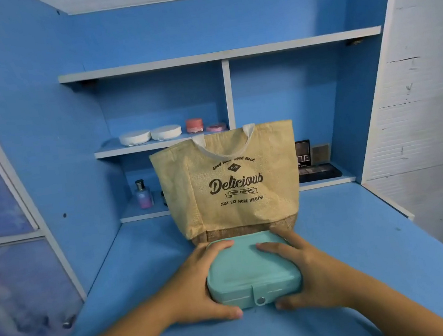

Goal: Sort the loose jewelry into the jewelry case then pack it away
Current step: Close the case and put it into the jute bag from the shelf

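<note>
at the middle of the desk (373,246), a left hand (199,284) and a right hand (305,270) clasp the snapped-shut teal jewelry case (253,268) by its sides, fingers curled over the lid; the tote bag (234,188) stands upright just beyond, toward the back edge, equally near both hands.

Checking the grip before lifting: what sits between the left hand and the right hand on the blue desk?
In the head view, only the closed teal rounded jewelry case, gripped at its sides by the left hand and right hand.
</note>
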Available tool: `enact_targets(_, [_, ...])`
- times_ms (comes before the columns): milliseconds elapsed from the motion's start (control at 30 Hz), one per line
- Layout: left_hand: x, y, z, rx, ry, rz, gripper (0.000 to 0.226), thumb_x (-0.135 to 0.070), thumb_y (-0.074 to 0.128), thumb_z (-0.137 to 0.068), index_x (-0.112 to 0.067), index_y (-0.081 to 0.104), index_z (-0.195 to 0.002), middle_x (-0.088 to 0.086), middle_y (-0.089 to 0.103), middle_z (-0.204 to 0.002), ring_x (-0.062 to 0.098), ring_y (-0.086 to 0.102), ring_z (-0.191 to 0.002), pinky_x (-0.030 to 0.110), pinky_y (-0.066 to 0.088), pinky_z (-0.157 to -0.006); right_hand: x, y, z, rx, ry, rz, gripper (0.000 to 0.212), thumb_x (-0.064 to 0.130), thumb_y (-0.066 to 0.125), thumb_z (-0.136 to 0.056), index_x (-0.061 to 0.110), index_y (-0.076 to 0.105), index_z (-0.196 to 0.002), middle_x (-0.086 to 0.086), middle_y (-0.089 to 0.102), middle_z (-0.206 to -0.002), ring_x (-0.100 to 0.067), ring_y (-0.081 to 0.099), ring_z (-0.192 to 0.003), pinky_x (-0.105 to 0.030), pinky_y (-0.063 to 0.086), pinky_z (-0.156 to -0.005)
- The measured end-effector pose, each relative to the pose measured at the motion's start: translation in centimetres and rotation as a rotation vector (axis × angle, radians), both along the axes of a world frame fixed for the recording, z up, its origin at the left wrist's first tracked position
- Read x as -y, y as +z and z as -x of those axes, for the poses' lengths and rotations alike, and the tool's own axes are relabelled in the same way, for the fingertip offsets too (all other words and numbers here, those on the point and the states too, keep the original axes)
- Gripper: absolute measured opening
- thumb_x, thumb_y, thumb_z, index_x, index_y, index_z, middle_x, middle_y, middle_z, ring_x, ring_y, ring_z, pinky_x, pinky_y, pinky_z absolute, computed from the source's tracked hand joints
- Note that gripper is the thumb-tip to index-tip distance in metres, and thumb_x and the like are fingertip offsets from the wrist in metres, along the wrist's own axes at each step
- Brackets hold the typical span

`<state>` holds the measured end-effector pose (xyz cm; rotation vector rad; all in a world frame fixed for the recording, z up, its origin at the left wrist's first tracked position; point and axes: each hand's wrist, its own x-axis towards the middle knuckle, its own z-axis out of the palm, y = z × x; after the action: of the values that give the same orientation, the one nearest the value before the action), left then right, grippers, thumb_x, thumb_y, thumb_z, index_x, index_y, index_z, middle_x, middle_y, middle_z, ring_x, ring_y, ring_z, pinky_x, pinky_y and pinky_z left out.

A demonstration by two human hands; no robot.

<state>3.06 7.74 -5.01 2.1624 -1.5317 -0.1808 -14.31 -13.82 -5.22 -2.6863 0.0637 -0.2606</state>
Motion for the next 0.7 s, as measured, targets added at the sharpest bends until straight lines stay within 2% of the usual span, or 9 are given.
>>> enact_targets(167, [0.1,0.9,-0.2,-0.187,0.016,0.126,0.103,-0.049,0.091,-0.048,-0.045,0.040,-0.137,-0.024,0.042,-0.137,-0.008,0.043,-0.125,0.025,0.041,-0.107,-1.0,0.4,0.3,0.133,-0.057,-0.004,0.090,0.066,0.072,-0.063,0.051,0.028,-0.139,0.022,0.010,-0.151,-0.006,0.029,-0.138,-0.018,0.030,-0.107])
enact_targets(300, [0.5,4.2,0.0,-0.281,0.003,0.190,0.104,-0.033,0.095,-0.048,-0.037,0.045,-0.139,-0.018,0.052,-0.134,-0.009,0.051,-0.117,0.014,0.044,-0.098,-1.0,2.6,0.7,0.296,-0.061,0.019,0.088,0.068,0.071,-0.062,0.050,0.030,-0.138,0.015,0.018,-0.153,-0.009,0.041,-0.130,-0.022,0.038,-0.101])
enact_targets(400, [1.3,8.1,-0.3,-0.345,-0.021,0.239,0.104,-0.041,0.092,-0.044,-0.038,0.045,-0.137,-0.017,0.056,-0.127,-0.004,0.057,-0.112,0.015,0.048,-0.091,-0.3,5.6,0.7,0.529,-0.036,0.150,0.072,0.064,0.064,-0.073,0.033,0.045,-0.136,0.003,0.036,-0.146,-0.018,0.044,-0.129,-0.031,0.042,-0.103])
enact_targets(500, [2.1,11.8,-1.1,-0.253,-0.025,0.161,0.106,-0.057,0.091,-0.043,-0.045,0.040,-0.135,-0.024,0.051,-0.126,-0.005,0.055,-0.112,0.014,0.047,-0.091,0.4,8.3,0.6,0.616,-0.022,0.139,0.065,0.051,0.068,-0.076,0.025,0.051,-0.133,0.005,0.045,-0.137,-0.023,0.040,-0.135,-0.042,0.042,-0.105])
enact_targets(567, [2.5,13.5,-1.9,-0.180,-0.012,0.183,0.107,-0.076,0.080,-0.040,-0.045,0.039,-0.134,-0.021,0.049,-0.128,-0.005,0.050,-0.115,0.014,0.043,-0.093,0.8,9.1,0.8,0.649,-0.043,0.091,0.064,0.046,0.070,-0.074,0.024,0.051,-0.132,0.009,0.046,-0.135,-0.021,0.037,-0.137,-0.037,0.040,-0.107])
enact_targets(633, [3.0,14.3,-3.2,-0.101,0.093,0.364,0.099,-0.090,0.062,-0.047,-0.042,0.042,-0.132,-0.011,0.049,-0.127,0.006,0.047,-0.117,0.021,0.041,-0.093,1.3,9.5,1.3,0.688,-0.077,0.069,0.064,0.045,0.071,-0.073,0.025,0.052,-0.131,0.012,0.046,-0.132,-0.012,0.037,-0.134,-0.026,0.038,-0.106])
enact_targets(700, [3.7,14.7,-5.1,0.049,0.274,0.498,0.092,-0.088,0.047,-0.062,-0.034,0.043,-0.137,-0.001,0.043,-0.132,0.018,0.038,-0.126,0.031,0.035,-0.103,1.8,9.9,1.8,0.722,-0.112,0.062,0.065,0.046,0.072,-0.071,0.029,0.051,-0.130,0.015,0.047,-0.130,-0.004,0.038,-0.130,-0.012,0.034,-0.104])
